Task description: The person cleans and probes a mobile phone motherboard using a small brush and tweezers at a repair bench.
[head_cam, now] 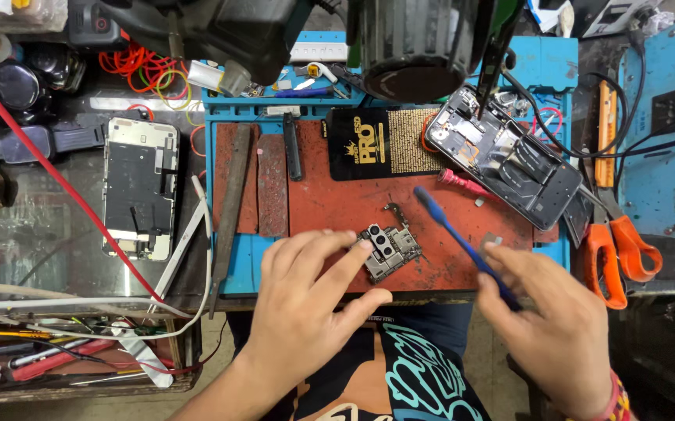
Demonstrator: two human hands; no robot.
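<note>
A small phone circuit board with a camera module lies on the red work mat. My left hand rests on the mat's near edge, and its fingertips press on the board's left side. My right hand grips a blue brush-like tool. The tool's tip points up and to the left, just right of the board. An opened black phone body lies tilted at the mat's far right corner.
A second opened phone lies on the bench at left. Orange-handled scissors sit at right. A flat file and tweezers lie on the blue tray. A black microscope head hangs overhead. Cables and tools crowd the lower left.
</note>
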